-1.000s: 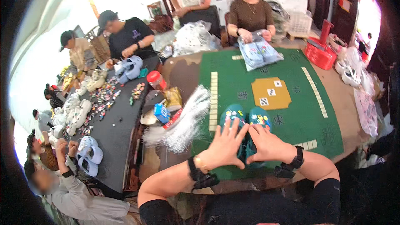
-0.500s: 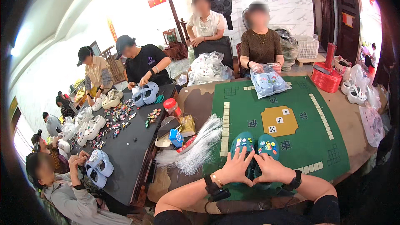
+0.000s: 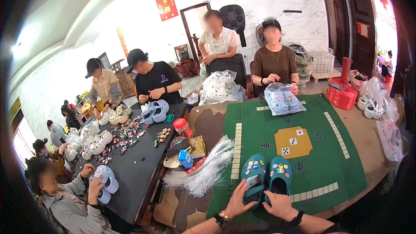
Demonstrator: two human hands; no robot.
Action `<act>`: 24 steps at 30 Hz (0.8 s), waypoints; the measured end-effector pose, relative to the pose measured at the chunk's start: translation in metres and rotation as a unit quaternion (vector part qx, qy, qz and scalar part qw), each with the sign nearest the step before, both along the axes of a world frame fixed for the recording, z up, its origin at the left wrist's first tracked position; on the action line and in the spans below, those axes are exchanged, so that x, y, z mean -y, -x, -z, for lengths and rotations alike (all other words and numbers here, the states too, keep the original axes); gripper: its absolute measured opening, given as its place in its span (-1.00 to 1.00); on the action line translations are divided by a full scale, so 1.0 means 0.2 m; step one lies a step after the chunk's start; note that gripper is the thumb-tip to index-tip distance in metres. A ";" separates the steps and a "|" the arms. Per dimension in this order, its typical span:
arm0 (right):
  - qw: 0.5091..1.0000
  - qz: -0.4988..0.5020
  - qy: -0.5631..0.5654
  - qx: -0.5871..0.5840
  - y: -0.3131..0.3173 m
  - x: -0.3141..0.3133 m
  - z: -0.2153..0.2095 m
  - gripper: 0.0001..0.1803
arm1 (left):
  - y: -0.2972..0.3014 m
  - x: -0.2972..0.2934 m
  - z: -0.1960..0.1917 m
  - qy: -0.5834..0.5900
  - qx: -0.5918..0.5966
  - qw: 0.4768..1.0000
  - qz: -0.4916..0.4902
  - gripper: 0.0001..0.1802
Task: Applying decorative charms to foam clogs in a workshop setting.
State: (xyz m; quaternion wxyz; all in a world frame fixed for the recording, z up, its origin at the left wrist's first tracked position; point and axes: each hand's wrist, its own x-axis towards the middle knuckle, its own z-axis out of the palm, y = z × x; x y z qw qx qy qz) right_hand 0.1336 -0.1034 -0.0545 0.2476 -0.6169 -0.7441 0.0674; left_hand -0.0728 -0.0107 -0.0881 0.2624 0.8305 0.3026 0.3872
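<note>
A pair of dark green clogs with colourful charms on the toes lies in front of me on a green game mat [image 3: 234, 190], toes pointing away. My left hand [image 3: 236, 200] grips the left clog [image 3: 255, 168] at its side near the strap. A pale, shiny patch shows at that clog's opening by my fingers; I cannot make out what it is. My right hand [image 3: 278, 206] holds the right clog [image 3: 280, 174] by its heel, with the thumb at the rim. The undersides of both clogs are hidden.
Left of the mat lie a bundle of white plastic strands [image 3: 206, 169], a blue box [image 3: 185, 158] and a red-lidded jar [image 3: 182, 126]. Across from me, a person handles bagged blue clogs [image 3: 284, 99]. Co-workers sit around a dark table [image 3: 143, 164] with loose charms [image 3: 123, 134]. Red strapping [image 3: 340, 95] stands right.
My hands have drawn back from the clogs' toes to their side and heel. The view has shifted slightly. The person opposite has lifted one hand off the bag.
</note>
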 end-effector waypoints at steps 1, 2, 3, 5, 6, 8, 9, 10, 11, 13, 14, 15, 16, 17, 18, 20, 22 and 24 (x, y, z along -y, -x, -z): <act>1.000 0.003 -0.031 0.002 0.01 0.01 -0.01 -0.42 | -0.02 0.05 0.01 0.018 0.017 0.999 -0.022 0.07; 0.996 0.029 -0.085 -0.012 0.04 0.01 -0.05 -0.48 | -0.03 0.07 0.02 0.059 0.019 0.997 -0.053 0.10; 0.996 0.028 -0.086 -0.013 0.04 0.00 -0.05 -0.48 | -0.04 0.08 0.04 0.058 0.018 0.997 -0.054 0.10; 0.994 0.014 -0.105 -0.037 0.04 -0.01 -0.05 -0.42 | -0.06 0.09 0.07 0.069 0.053 0.992 -0.086 0.12; 0.994 0.015 -0.105 -0.037 0.03 -0.01 -0.05 -0.42 | -0.06 0.09 0.07 0.069 0.052 0.993 -0.085 0.12; 0.995 0.017 -0.056 -0.078 0.01 0.00 -0.04 -0.34 | -0.06 0.08 0.08 0.045 0.048 0.994 -0.087 0.10; 0.995 0.015 -0.055 -0.079 0.00 -0.01 -0.04 -0.34 | -0.06 0.08 0.08 0.045 0.048 0.994 -0.089 0.10; 0.993 0.026 -0.009 -0.112 -0.01 -0.01 -0.04 -0.30 | -0.06 0.08 0.08 0.039 0.047 0.994 -0.085 0.09; 0.988 0.037 0.037 -0.144 -0.01 -0.02 -0.06 -0.26 | -0.06 0.07 0.08 0.033 0.046 0.995 -0.082 0.08; 0.987 0.017 0.021 -0.159 0.00 -0.06 -0.16 -0.35 | -0.06 0.07 0.10 0.021 0.049 0.995 -0.080 0.08; 0.988 0.004 0.043 -0.148 0.01 -0.08 -0.18 -0.36 | -0.06 0.07 0.10 0.006 0.052 0.996 -0.076 0.08; 0.989 -0.008 0.064 -0.135 0.01 -0.10 -0.20 -0.38 | -0.06 0.07 0.10 0.007 0.052 0.996 -0.076 0.08; 0.989 -0.008 0.065 -0.135 0.02 -0.11 -0.19 -0.38 | -0.06 0.07 0.10 0.004 0.053 0.996 -0.075 0.06; 0.989 -0.040 0.060 -0.129 0.04 -0.13 -0.17 -0.41 | -0.06 0.07 0.10 0.001 0.053 0.996 -0.074 0.04; 0.989 -0.072 0.055 -0.121 0.05 -0.14 -0.16 -0.45 | -0.06 0.07 0.11 0.001 0.053 0.996 -0.075 0.04; 0.991 -0.068 0.077 -0.088 0.06 -0.14 -0.14 -0.51 | -0.05 0.06 0.14 0.002 0.054 0.997 -0.059 0.08; 0.991 -0.066 0.100 -0.055 0.06 -0.13 -0.13 -0.57 | -0.05 0.07 0.13 0.010 0.053 0.997 -0.054 0.09; 0.993 -0.055 0.104 -0.030 0.06 -0.12 -0.13 -0.64 | -0.06 0.07 0.12 0.039 0.056 0.997 -0.042 0.11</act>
